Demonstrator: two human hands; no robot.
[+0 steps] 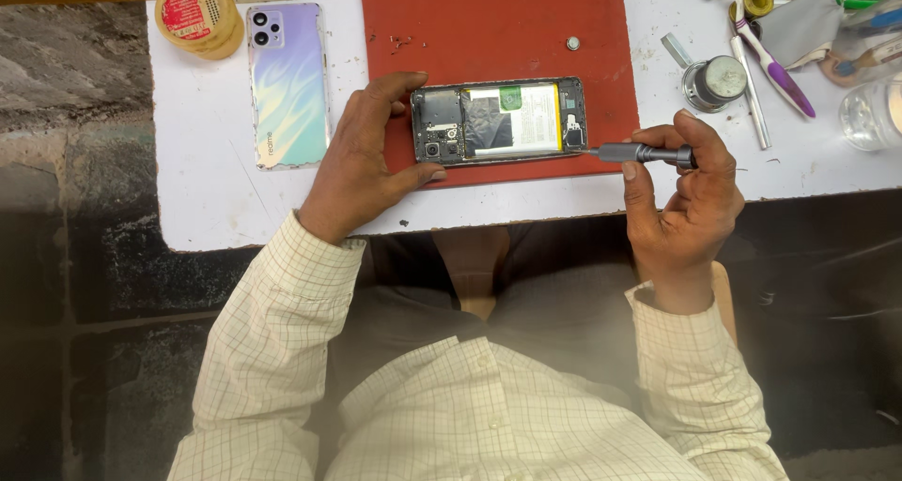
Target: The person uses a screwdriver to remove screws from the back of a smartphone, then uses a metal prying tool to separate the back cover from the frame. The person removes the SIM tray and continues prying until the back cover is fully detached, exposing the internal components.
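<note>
Opened phone [500, 120], back cover removed and internals exposed, is laid lengthwise on a red mat [489, 25] upon a white worktop [216, 199], its camera end clasped by the left hand [362, 162], whose palm partly hides that edge. A grey screwdriver [648, 152] is gripped in the closed right hand [684, 194], its tip set at the phone's right end; the tip itself is too small to be made out. An iridescent back cover [287, 85] is laid to the left, and tools at upper right are cut off by the frame.

Red mat [489, 30]; iridescent lilac-teal wavy back cover [288, 85]; grey screwdriver [646, 152]; white table [207, 199]; cream checked sleeves [272, 321]; purple-white toothbrush [775, 68].
</note>
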